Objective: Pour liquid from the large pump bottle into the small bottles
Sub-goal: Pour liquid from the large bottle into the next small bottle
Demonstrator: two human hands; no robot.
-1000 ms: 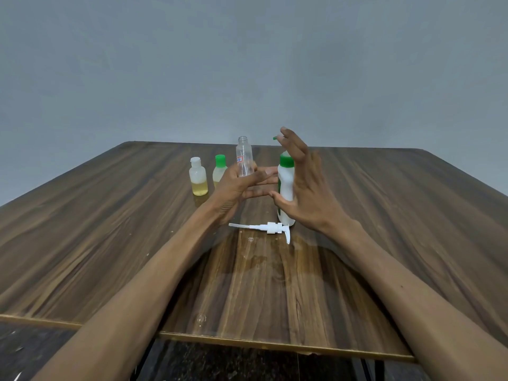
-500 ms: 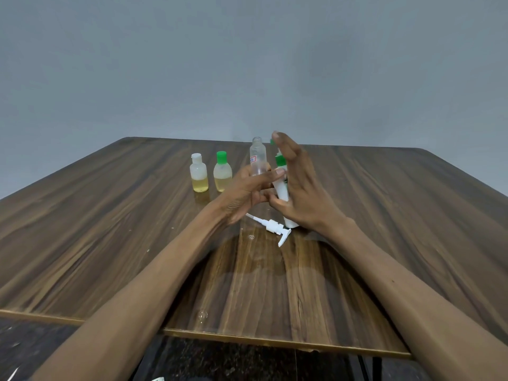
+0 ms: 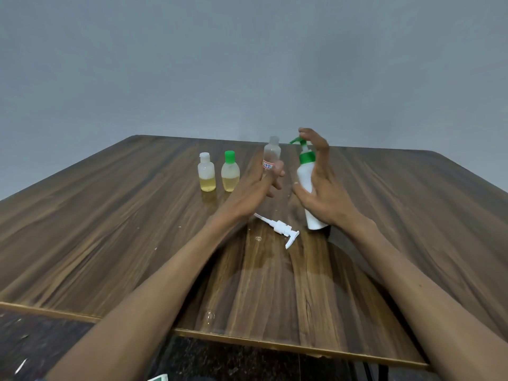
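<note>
My right hand point(image 3: 323, 188) grips the large white pump bottle point(image 3: 306, 177), which has a green collar and green pump head; a finger rests on top of the pump. The bottle stands on the table, tilted slightly left. My left hand point(image 3: 255, 191) holds a small clear bottle point(image 3: 271, 156) with no cap, upright, just left of the pump's spout. Two small bottles with yellowish liquid stand further left: one with a white neck point(image 3: 206, 173) and one with a green cap point(image 3: 230, 171).
A loose white pump head with its tube point(image 3: 280, 228) lies on the wooden table point(image 3: 110, 229) in front of my hands. The table's near edge runs across the bottom, with dark floor below it. A grey wall stands behind.
The view has shifted. My hands have drawn slightly apart, and the pump bottle now shows more fully beside the clear bottle. The loose pump head has turned on the table.
</note>
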